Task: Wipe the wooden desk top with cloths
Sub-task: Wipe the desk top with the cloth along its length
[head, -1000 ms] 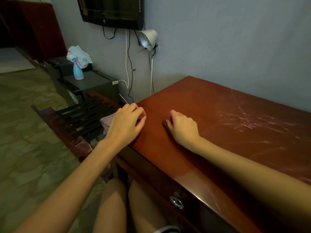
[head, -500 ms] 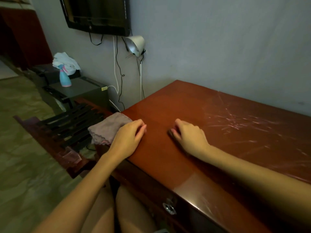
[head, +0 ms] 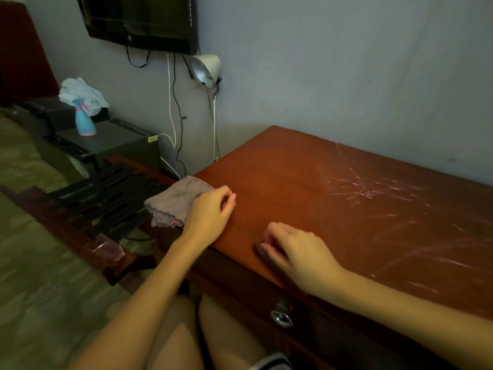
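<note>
The left hand [head: 210, 217] curls its fingers onto a pinkish-grey cloth [head: 173, 202] that overhangs the bench [head: 293, 169] at its left edge, left of centre. The right hand [head: 298, 252], at lower centre, grips a dark cloth [head: 262, 253] at the front edge. Pale streaks [head: 373, 193] lie to the right, nearer the right hand.

R hand [head: 301, 255] slid dark cloth [head: 262, 256] back to desk [head: 293, 177] front edge.
</note>
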The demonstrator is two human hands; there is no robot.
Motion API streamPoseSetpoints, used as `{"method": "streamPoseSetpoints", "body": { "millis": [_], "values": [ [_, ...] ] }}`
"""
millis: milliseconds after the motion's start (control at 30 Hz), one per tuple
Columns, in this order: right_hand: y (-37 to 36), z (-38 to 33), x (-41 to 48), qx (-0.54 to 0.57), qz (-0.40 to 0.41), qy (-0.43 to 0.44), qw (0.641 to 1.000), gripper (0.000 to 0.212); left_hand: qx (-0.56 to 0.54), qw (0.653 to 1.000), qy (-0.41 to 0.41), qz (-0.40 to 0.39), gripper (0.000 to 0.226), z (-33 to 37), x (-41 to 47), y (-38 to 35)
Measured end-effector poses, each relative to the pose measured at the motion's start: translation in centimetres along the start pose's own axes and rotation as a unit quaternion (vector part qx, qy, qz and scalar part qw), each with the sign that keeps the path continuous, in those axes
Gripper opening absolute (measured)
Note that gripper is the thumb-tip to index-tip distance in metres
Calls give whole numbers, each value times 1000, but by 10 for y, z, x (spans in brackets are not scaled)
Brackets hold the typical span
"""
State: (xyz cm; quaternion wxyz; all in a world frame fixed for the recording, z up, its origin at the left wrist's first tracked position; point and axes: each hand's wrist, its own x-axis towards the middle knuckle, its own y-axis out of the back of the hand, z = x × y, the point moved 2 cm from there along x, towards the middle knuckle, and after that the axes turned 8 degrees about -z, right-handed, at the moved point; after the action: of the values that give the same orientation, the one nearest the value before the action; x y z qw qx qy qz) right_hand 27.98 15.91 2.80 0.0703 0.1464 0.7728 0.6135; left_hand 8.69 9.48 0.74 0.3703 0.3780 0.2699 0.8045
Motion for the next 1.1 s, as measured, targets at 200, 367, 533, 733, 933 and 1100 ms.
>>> {"method": "streamPoseSetpoints", "body": {
  "millis": [200, 367, 533, 733, 933, 1100],
  "values": [
    [14, 75, 56, -56, 55, -168, 983, 22, 1, 1000, -2, -6, 22, -2, 1, -2],
    [10, 72, 120, -68, 89, -232, 966, 26, 10, 1000, 7, -12, 21, 2, 1, -1],
    [-5, 10, 86, -44, 49, -61, 996, 19, 14, 999, 18, -28, 21, 0, 6, 1],
    [16, 64, 35, -38, 18, -80, 996, 20, 47, 999, -2, -19, 20, 0, 19, -2],
    [20, 110, 104, -74, 72, -234, 967, 23, 91, 996, -10, -2, 19, 1, 19, -7],
    [-9, 20, 98, -70, 64, -87, 992, 20, 93, 996, 11, 8, 21, -2, 23, -7]
  ]
}}
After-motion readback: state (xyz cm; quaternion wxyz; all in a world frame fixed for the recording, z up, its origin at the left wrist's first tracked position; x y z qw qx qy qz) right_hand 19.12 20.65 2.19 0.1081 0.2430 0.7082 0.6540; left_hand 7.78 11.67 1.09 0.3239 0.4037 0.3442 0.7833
